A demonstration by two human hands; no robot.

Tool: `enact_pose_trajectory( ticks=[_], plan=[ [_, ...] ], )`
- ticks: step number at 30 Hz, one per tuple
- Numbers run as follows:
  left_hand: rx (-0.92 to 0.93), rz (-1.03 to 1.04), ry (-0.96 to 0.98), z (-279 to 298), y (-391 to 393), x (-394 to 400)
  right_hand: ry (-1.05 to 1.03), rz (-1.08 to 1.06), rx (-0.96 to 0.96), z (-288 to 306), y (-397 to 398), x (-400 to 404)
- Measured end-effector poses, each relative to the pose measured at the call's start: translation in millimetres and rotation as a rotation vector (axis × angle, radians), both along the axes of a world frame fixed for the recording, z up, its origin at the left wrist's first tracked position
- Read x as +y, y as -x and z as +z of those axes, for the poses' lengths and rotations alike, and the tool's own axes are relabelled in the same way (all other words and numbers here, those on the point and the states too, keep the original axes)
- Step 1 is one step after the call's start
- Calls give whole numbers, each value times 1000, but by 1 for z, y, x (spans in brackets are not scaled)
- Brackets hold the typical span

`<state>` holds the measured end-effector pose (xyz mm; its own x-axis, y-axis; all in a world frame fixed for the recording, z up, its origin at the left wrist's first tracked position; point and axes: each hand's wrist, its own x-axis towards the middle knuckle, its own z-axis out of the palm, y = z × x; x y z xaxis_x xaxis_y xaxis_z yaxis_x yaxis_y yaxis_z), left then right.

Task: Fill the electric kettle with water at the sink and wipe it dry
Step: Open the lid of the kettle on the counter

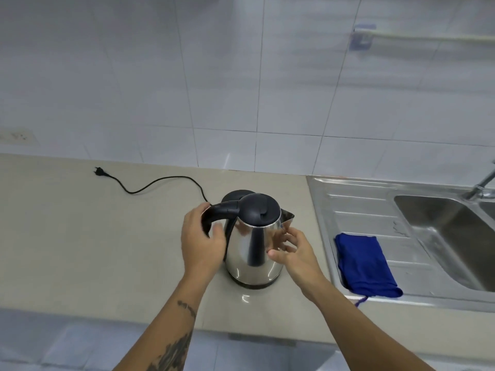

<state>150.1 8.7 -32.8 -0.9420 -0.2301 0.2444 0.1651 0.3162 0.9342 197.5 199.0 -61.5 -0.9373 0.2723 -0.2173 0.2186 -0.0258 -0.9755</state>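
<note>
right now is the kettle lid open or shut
Shut. The black lid sits flat on the steel kettle, no gap showing at its rim, and the kettle stands upright on the counter.

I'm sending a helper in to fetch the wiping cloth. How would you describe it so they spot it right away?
Find the stainless steel sink at the right end of the beige countertop. On its ribbed draining board, left of the basin, lies a folded deep blue cloth. It is the only soft, coloured item there; the shiny steel electric kettle nearby stands on the counter.
</note>
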Motion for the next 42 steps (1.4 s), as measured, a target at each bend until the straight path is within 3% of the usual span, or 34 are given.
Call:
enact_pose_trajectory(
  ticks=[3,9,15,19,24,30,33,38,42],
  plan=[
    [234,-87,295,19,6,17,-6,-5,3,2,-3,-4],
    [119,-148,820,31,15,44,-52,7,-34,9,-5,-6],
    [43,-78,989,45,17,59,-43,52,-52,10,-3,-1],
    [67,-54,984,46,16,59,-26,85,-58,11,0,3],
    [94,-35,746,51,15,57,-20,146,-50,10,1,7],
    [-89,-73,-192,63,23,26,-11,210,-76,7,5,19],
    [-205,-82,-348,61,28,3,-15,234,-77,8,6,25],
    [-704,-224,-532,40,32,-39,-12,221,-112,6,11,25],
    [-797,-443,-641,21,34,-50,14,218,-164,2,14,28]
  ],
)
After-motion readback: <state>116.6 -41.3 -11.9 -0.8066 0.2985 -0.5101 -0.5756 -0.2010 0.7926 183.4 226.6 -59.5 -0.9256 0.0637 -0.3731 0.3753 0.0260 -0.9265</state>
